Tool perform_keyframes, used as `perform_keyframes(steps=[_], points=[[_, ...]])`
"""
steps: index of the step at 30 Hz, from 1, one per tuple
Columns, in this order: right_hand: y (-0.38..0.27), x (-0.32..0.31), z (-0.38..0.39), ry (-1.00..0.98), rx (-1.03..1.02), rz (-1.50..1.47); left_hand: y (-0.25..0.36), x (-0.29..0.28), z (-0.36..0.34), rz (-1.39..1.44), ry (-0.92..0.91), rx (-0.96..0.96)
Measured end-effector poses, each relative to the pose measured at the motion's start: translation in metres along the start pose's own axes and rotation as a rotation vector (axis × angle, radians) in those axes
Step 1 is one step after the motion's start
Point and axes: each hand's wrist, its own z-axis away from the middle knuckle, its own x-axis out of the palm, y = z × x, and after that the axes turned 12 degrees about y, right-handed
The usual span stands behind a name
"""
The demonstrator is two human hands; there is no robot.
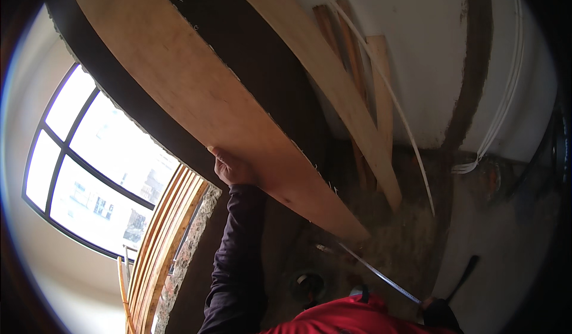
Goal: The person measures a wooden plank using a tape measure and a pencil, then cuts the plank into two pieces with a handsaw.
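A long, pale wooden board leans down from the upper left, its lower end near the floor. My left hand is closed round the board's left edge, thumb on its face and the other fingers out of sight behind it. A thin metal tape measure stretches from beside the board's lower end to my right hand. That hand is small and dim at the lower right, closed at the tape's near end. Whatever else sits in its grip is hidden.
Another long board and shorter wood pieces lean on the white wall. A thin pale strip slants there. White cables hang at right. Stacked boards stand by the window at left.
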Motion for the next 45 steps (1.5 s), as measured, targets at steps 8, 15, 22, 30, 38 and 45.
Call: perform_keyframes(steps=[8,15,22,30,38,45], points=[[-0.02,-0.043,0.001,0.084,0.056,-0.166,0.039,-0.008,0.009,0.131,-0.198,-0.045],[-0.032,-0.104,0.048,0.278,0.116,-0.417,0.086,-0.004,0.042,0.395,-0.243,-0.13],[-0.048,-0.137,0.136,0.461,0.116,-0.681,0.149,-0.023,0.088,0.38,-0.353,-0.28],[-0.027,-0.142,0.233,0.634,0.149,-0.975,0.202,-0.054,0.195,0.446,-0.511,-0.518],[0.025,-0.136,0.311,0.771,0.172,-1.265,0.236,-0.078,0.304,0.6,-0.629,-0.812],[0.113,-0.119,0.384,0.883,0.176,-1.528,0.287,-0.103,0.425,0.402,-0.529,-0.833]])
